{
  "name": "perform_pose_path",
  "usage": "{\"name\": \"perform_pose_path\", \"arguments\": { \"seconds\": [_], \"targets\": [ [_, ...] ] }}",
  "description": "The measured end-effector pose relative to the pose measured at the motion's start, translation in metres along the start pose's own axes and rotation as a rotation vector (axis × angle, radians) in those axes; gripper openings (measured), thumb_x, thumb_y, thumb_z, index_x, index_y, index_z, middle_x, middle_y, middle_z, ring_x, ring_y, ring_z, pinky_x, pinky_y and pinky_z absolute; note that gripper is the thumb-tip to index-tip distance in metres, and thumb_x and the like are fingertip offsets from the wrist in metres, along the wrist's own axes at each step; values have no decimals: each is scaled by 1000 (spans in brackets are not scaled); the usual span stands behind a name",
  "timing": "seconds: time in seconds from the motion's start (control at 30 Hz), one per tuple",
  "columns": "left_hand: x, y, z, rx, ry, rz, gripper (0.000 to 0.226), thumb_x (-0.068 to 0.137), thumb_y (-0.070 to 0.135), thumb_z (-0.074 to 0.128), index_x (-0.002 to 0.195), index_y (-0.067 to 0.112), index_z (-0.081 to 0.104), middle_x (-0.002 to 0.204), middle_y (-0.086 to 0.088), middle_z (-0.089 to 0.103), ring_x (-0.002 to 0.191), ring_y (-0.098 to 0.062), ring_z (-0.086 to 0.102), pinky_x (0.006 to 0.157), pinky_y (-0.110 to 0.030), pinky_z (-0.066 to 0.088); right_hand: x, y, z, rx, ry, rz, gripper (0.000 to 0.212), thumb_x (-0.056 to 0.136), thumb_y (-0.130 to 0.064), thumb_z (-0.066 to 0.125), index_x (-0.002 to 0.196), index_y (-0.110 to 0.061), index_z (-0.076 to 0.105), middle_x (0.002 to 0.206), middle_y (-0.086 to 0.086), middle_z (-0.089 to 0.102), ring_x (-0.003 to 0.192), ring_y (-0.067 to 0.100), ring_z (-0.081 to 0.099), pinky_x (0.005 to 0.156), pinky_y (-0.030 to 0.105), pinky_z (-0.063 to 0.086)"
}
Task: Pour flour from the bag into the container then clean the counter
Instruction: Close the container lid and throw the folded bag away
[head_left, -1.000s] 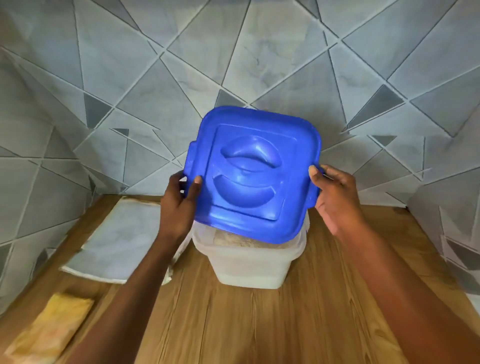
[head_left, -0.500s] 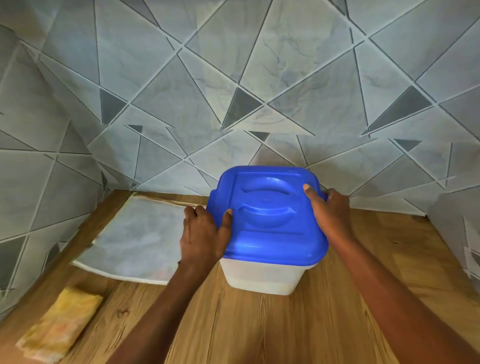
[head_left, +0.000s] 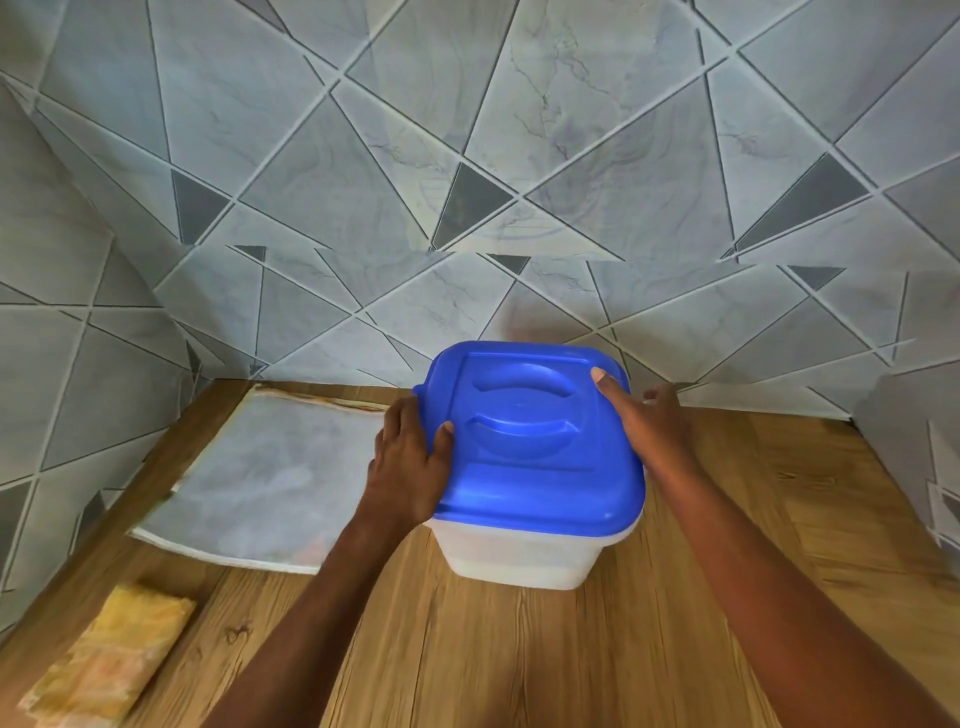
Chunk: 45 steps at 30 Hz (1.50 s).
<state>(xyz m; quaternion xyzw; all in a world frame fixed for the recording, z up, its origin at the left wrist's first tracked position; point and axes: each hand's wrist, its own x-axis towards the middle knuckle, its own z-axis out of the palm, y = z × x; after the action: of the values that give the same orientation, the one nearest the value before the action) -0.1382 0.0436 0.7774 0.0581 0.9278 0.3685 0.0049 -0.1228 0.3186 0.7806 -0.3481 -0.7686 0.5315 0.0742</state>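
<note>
On the blue lid, left hand grips the left edge, thumb on top; right hand rests flat w/ fingers straight on the right side. Lid sits on the container, mid desk. Flat bag just left; yellow cloth near front-left corner.

Soft, even daylight; edges bow outward, right fingers perhaps slightly blurred.

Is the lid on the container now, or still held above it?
On. The blue lid sits flat over the container, both hands at its sides. Whether it has snapped fully shut cannot be told.
</note>
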Motion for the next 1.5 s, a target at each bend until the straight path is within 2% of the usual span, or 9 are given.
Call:
{"name": "perform_pose_path", "arguments": {
  "seconds": [0.17,0.37,0.47,0.6,0.73,0.93,1.1,1.27,1.5],
  "targets": [
    [3,-6,4,-61,-34,28,65,105,49,31,162,24,13,170,5,9,156,-19,17,125,-42,23,-4,0,-4,216,-213,115,61,69,-72,76,98,-18,75,92,-5,78,81,16,74,61,28,53],
    [2,-5,5,-111,-22,29,62,106,46,34,162,23,16,169,5,12,156,-16,16,123,-35,20,-3,3,2,-4,125,-68,75,66,-84,67,58,-14,40,56,-2,48,58,21,52,53,32,38],
    [2,-7,6,-127,-14,36,62,106,44,35,161,21,18,169,3,14,155,-16,17,123,-33,20,-3,7,2,-119,176,-150,75,61,-95,56,68,-22,41,72,0,49,76,25,50,67,33,41],
    [1,-9,7,-128,-5,44,62,106,45,35,161,20,19,168,2,15,155,-17,18,124,-35,22,-2,0,-3,-119,118,-188,67,81,-68,67,112,-9,62,107,8,64,102,29,61,81,39,51],
    [2,-10,9,-116,-4,45,63,106,46,34,161,21,18,168,2,14,154,-21,22,124,-41,26,0,-9,-5,-75,10,-113,50,79,-54,70,64,-19,38,64,1,45,64,26,49,61,33,42],
    [5,-12,11,-88,12,51,65,104,48,32,161,19,19,168,-1,16,153,-25,25,123,-48,30,-10,-24,-2,-273,-62,-67,64,74,-69,72,101,-14,51,80,-8,50,88,27,60,83,44,57],
    [9,-13,12,-55,-14,79,65,105,45,32,161,16,17,168,-4,14,152,-28,27,122,-47,32,-8,-29,16,-626,58,-197,67,102,-58,38,118,4,60,114,22,66,116,43,56,92,43,46],
    [9,-12,11,-39,-36,96,65,106,42,31,161,12,15,167,-7,12,152,-29,26,122,-43,30,-7,-33,35,-761,117,-174,68,109,-41,25,152,12,20,148,31,43,132,47,48,105,51,41],
    [13,-12,8,-203,-30,78,62,103,42,49,155,20,27,159,-1,28,143,-23,38,115,-38,38,-7,-30,36,-788,117,-261,56,109,-31,27,151,5,24,131,35,55,121,50,55,100,52,44]
  ]
}}
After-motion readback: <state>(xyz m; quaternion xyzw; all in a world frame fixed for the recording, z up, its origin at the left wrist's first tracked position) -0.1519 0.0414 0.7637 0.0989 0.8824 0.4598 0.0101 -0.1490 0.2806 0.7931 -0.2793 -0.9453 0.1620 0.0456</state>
